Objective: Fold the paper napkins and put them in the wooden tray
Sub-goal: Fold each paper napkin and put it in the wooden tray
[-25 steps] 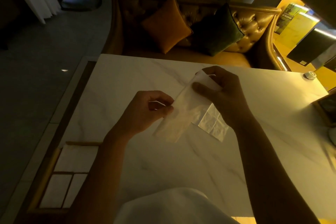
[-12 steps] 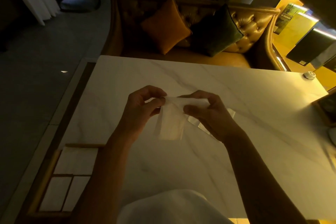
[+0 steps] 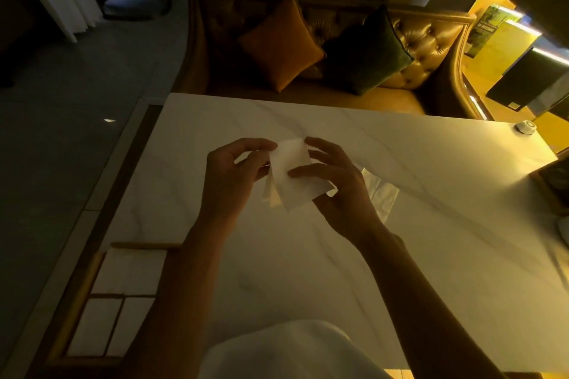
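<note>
Head view shows the napkin [image 3: 294, 175], a moment ago hanging open, now doubled between the left hand [image 3: 234, 177] and right hand [image 3: 335, 184], both pinching it above the table [image 3: 400, 255], so placing in the tray [image 3: 77, 295] probably comes soon.

Dim, warm light from right, wide-angle bending

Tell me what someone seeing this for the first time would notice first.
The eye lands on the white paper napkin pinched between the left hand and right hand above the middle of the marble table. Next, the wooden tray at the table's near left edge, its compartments holding folded napkins. Behind the table, an orange cushion and a dark green cushion sit on a tufted sofa.
</note>
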